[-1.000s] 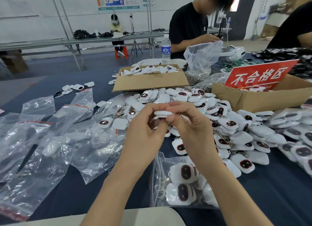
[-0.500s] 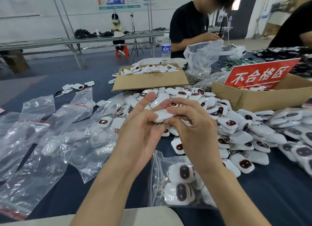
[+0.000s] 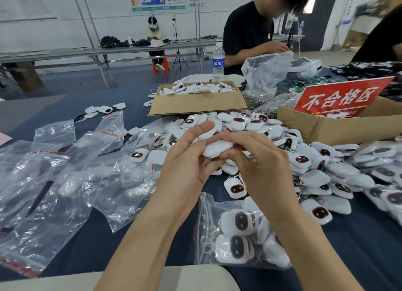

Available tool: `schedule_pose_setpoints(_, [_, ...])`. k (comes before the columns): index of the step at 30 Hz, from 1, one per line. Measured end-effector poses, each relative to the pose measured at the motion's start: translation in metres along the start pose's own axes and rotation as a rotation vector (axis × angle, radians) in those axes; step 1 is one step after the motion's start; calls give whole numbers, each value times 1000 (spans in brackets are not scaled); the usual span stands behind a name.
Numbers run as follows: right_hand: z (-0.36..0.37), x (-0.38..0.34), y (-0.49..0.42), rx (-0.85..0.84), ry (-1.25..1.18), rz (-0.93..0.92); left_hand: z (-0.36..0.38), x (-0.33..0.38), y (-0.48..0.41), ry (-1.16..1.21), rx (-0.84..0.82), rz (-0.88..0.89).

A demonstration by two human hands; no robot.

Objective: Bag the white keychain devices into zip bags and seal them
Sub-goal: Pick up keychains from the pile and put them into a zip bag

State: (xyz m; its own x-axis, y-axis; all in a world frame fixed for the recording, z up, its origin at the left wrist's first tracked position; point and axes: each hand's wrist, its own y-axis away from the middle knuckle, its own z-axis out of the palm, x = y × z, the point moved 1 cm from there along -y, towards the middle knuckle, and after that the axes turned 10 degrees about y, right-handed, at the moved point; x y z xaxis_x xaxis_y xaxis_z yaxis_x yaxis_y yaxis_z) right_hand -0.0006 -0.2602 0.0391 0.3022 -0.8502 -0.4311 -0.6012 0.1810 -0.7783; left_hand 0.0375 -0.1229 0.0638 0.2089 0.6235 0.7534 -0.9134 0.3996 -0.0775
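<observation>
Two hands meet above a dark blue surface point(image 3: 369, 247). The left hand point(image 3: 187, 162) holds one white device point(image 3: 217, 148) from below, thumb straight, and the right hand point(image 3: 263, 166) curls its fingers point(image 3: 239, 138) over the device from above. Behind, we see a white wall point(image 3: 65, 7) and a long bench point(image 3: 87, 51). We count two cardboard boxes: the far box point(image 3: 195, 104), full of devices, and the right box point(image 3: 337, 127), carrying one red sign point(image 3: 341, 99). One water bottle point(image 3: 218, 62) stands beyond. A pile point(image 3: 315, 166) of dozens of loose devices lies right of the hands. One filled bag point(image 3: 206, 214) lies near, under the right forearm. On the left, at least six empty bags point(image 3: 65, 182) overlap. Across the surface, one person point(image 3: 248, 33) in black works.
</observation>
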Motion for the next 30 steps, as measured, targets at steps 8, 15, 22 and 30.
schedule_pose_setpoints(8, [-4,4,-4,-1,-175,226,5,-12,1,14,-61,-3])
schedule_pose_setpoints(15, [0,1,-7,-317,-369,280,-18,-7,-8,-336,26,90])
schedule_pose_setpoints(22, [13,3,4,-537,-177,319,-60,21,-7,-811,51,-73])
schedule_pose_setpoints(30, [11,11,14,-1052,10,353,-78,30,4,-1331,-273,-541])
